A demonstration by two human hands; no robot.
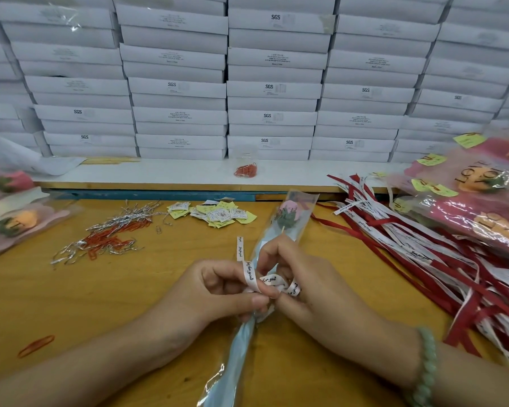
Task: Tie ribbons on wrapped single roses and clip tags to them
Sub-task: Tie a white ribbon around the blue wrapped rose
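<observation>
Both hands pinch the ribbon [272, 280] with curled fingers [257, 301], looped round the rose [288, 211]. The left hand [218, 292] sits at nine o'clock of the ribbon, the right hand [306, 289] at three. The rose runs six to twelve, bloom far.

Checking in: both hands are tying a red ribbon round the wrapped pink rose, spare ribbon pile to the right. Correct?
Not quite. The head view shows the ribbon is white with printed lettering, not red. The rest holds: the left hand and right hand both pinch it round the wrapped pink rose, and the spare ribbon pile lies to the right.
</observation>
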